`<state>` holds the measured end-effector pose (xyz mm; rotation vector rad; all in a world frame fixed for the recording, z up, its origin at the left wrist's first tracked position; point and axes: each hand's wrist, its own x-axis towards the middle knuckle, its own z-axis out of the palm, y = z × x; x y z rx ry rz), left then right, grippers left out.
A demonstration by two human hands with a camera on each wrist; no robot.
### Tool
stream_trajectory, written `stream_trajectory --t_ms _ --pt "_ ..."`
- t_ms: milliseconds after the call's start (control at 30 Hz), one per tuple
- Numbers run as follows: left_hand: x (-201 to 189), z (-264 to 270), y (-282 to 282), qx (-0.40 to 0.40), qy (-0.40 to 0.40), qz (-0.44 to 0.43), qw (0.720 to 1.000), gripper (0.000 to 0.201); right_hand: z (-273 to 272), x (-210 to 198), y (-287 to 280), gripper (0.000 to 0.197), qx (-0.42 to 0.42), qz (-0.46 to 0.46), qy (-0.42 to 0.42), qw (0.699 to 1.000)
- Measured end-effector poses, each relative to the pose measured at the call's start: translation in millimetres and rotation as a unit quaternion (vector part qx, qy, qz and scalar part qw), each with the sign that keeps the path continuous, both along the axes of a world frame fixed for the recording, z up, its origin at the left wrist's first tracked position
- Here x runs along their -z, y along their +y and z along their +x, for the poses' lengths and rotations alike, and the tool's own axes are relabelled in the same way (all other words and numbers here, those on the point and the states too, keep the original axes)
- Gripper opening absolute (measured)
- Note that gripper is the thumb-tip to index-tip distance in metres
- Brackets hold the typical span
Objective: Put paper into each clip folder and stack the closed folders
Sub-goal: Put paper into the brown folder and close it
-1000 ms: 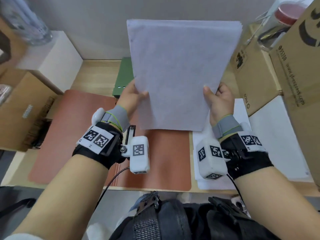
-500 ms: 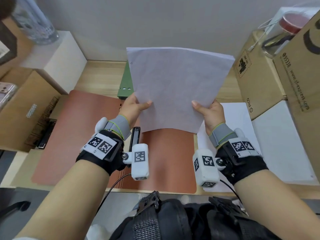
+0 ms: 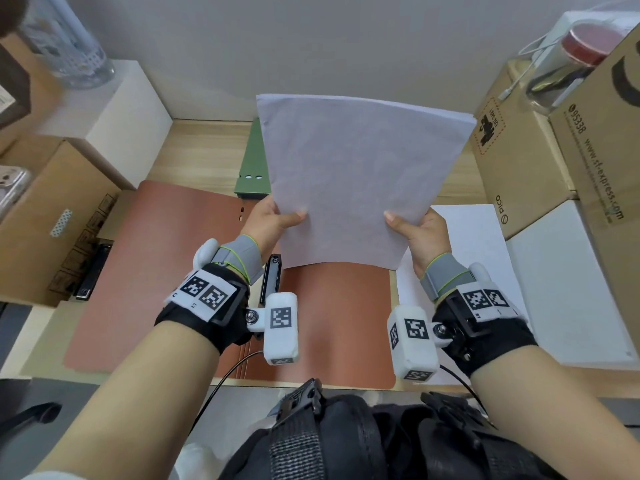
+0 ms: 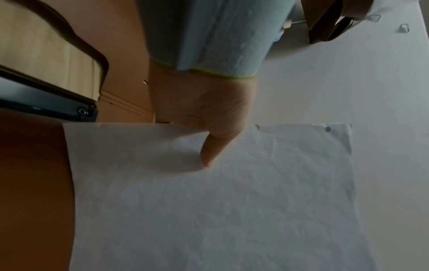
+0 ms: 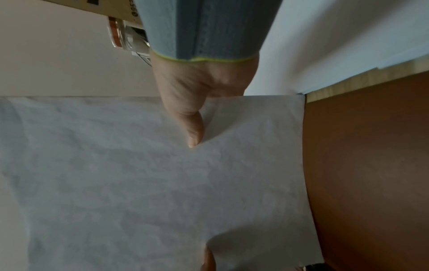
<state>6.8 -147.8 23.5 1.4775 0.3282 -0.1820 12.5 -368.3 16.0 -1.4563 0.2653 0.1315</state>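
A sheaf of white paper is held up, tilted, above the open brown clip folder. My left hand pinches its left edge, thumb on top. At the right edge my right hand pinches it the same way, thumb on the sheet. The folder's black clip bar lies along the spine below my left wrist. Behind the paper a closed green folder lies flat. More white paper rests on the table to the right of the brown folder.
Cardboard boxes stand stacked at the right, with a red-lidded jar on top. At the left are a cardboard box and a white box. The wall is close behind.
The paper has come down and toward me, from high against the wall to lower over the brown folder. Both hands keep their grip on its sides.
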Motion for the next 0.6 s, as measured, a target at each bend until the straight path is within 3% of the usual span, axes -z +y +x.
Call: stream_trajectory --t_ms 433,533,600 --pt "-1.4 -1.5 5.9 0.007 0.027 0.005 1.0 0.035 0.4 -2.9 9.4 0.021 0.016 -0.055 0.003 0.998" --pt "-2.2 -2.3 11.6 0.033 0.081 0.022 0.996 0.026 -0.5 -0.4 9.5 0.018 0.012 -0.111 0.017 0.994" --pt "5.0 -1.7 18.2 0.068 0.135 0.077 0.985 0.031 -4.0 6.7 9.4 0.022 -0.002 -0.134 0.044 0.99"
